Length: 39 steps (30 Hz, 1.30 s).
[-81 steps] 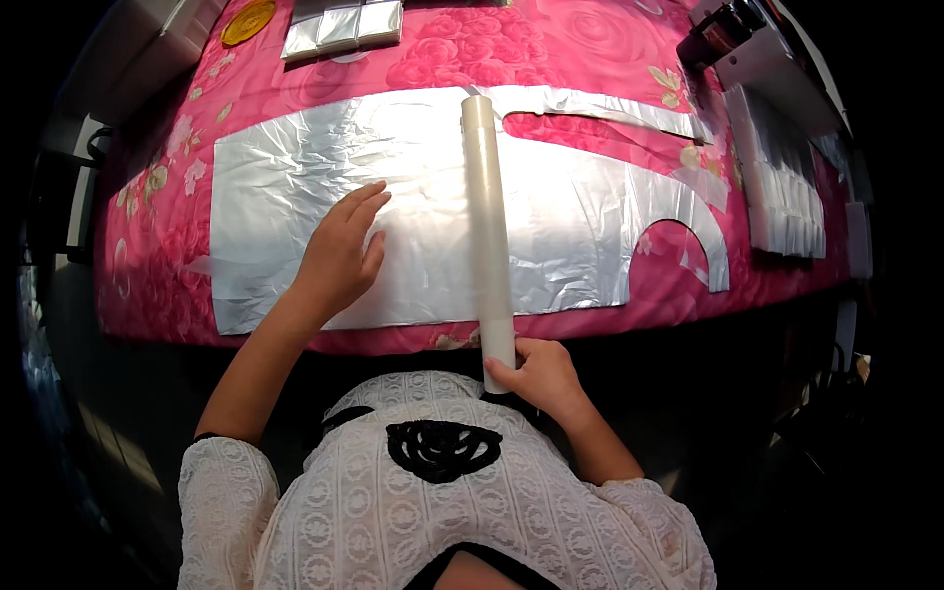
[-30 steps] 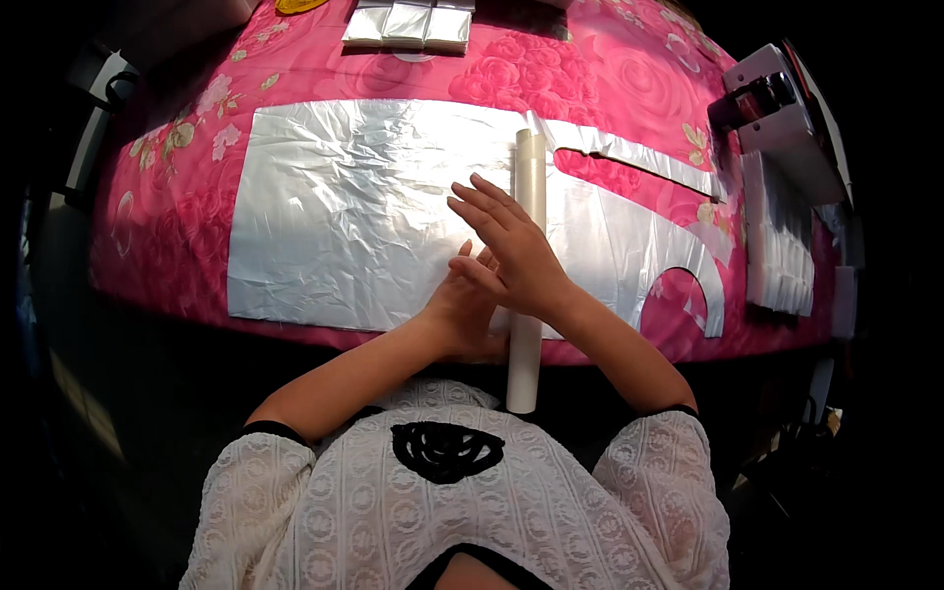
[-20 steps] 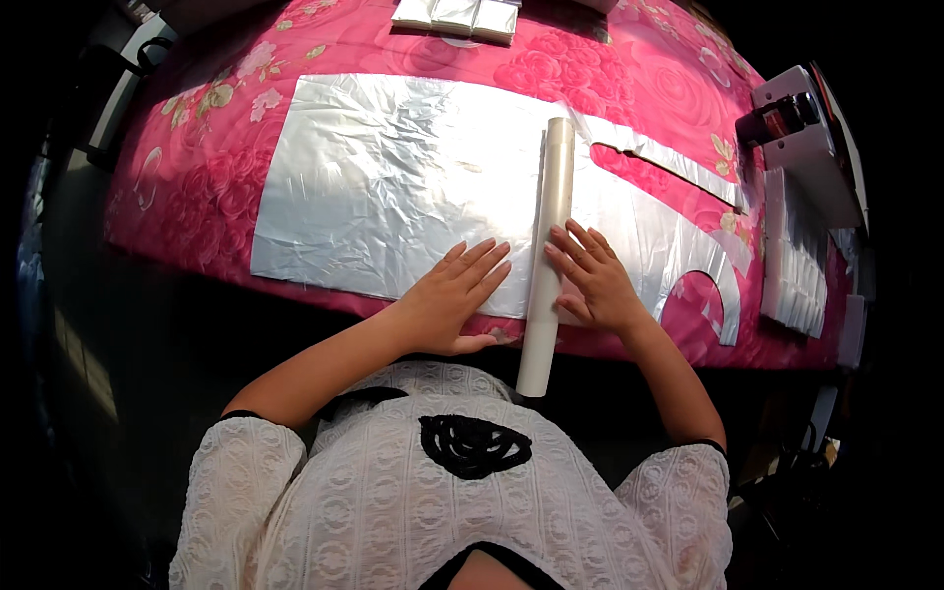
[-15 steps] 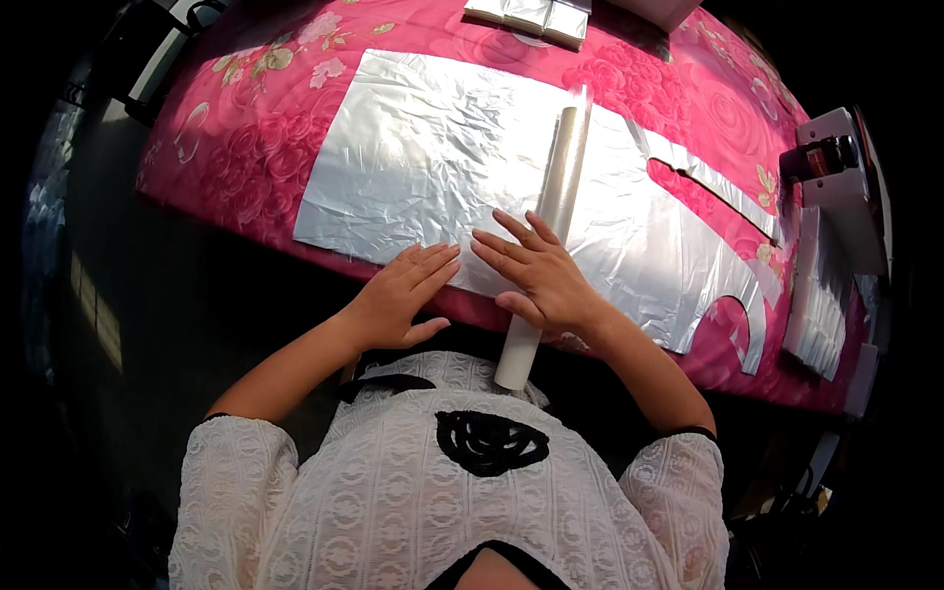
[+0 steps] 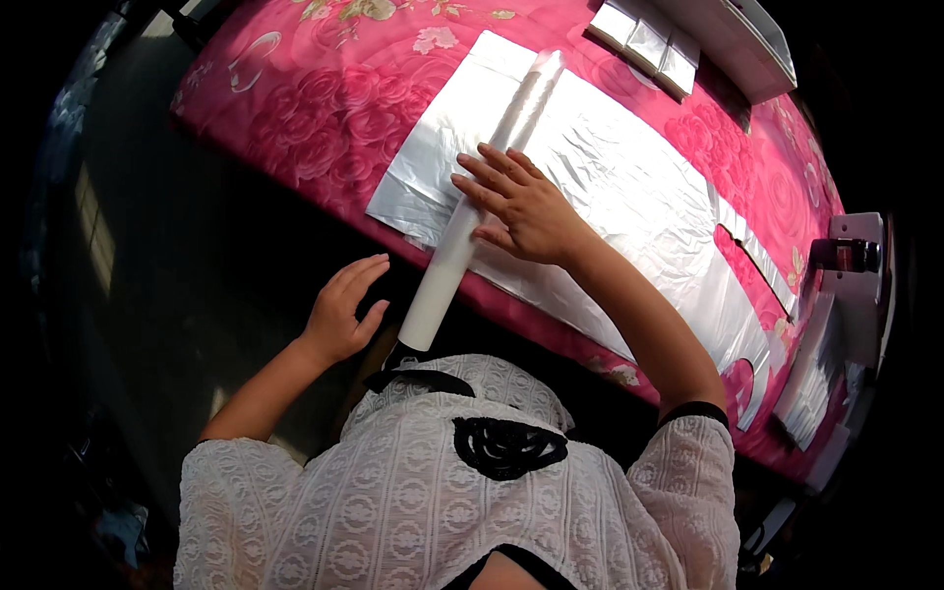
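Note:
A silvery-white plastic bag (image 5: pixel 610 187) with cut-out handles at its right end lies spread flat and creased on the table. Across its left part rests a long pale roll (image 5: pixel 442 275), whose near end sticks out past the table edge. My right hand (image 5: pixel 516 206) lies palm down on the roll, fingers stretched and spread. Off the table's front edge, left of the roll's near end, my left hand (image 5: pixel 344 307) hangs in the air with nothing in it. Its fingers are extended, and the thumb stands apart.
A pink rose-patterned cloth (image 5: pixel 324 128) covers the table. Stacked folded silvery packets (image 5: pixel 649 47) sit at the back beside a white box (image 5: pixel 733 44). At the right stand a dark jar-like object (image 5: pixel 848 256) against a white holder and a pile of pale folded film (image 5: pixel 811 379).
The roll has moved left across the bag with my right hand on it. My left hand has drawn away from the bag, left and down off the table edge. The view has shifted.

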{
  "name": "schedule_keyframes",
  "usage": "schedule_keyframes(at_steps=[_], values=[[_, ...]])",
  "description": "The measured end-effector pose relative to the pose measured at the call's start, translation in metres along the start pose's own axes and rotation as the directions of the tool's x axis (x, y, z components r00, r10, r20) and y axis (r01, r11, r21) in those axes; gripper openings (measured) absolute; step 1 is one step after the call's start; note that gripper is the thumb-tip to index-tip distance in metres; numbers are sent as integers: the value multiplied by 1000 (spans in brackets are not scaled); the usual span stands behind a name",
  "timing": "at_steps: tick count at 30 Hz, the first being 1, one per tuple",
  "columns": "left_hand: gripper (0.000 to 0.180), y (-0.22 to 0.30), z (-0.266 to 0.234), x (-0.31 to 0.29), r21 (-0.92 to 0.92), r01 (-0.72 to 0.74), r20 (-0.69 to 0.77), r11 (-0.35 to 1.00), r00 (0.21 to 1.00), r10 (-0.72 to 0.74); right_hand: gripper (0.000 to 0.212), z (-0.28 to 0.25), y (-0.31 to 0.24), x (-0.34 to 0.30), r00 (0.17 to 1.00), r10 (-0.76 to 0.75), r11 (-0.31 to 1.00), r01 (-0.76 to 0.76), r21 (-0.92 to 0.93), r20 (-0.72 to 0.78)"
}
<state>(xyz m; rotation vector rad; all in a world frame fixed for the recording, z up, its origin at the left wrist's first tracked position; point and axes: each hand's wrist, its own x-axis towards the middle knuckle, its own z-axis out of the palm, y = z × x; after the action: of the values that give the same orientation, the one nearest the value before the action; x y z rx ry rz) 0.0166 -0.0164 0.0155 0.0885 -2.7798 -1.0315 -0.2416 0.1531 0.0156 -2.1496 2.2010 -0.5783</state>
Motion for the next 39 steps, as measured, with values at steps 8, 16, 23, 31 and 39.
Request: schedule_keyframes(at_steps=[8,16,23,31,39], values=[[40,4,13,22,-280,564,43,777,815,-577,50,55,-36,114,966,200,979,-192,63,-164],[59,21,5,16,-830,555,518,56,804,-291,92,20,-61,94,505,856,-76,-83,994,107],[53,54,9,55,-793,601,566,98,787,-246,59,-34,-37,53,637,754,-228,24,973,162],[42,82,34,60,-761,601,500,246,784,-367,34,-29,-45,-14,621,756,-138,-160,978,208],[42,98,45,66,-762,601,523,240,791,-318,23,-34,-52,-59,673,716,-147,-118,982,188]])
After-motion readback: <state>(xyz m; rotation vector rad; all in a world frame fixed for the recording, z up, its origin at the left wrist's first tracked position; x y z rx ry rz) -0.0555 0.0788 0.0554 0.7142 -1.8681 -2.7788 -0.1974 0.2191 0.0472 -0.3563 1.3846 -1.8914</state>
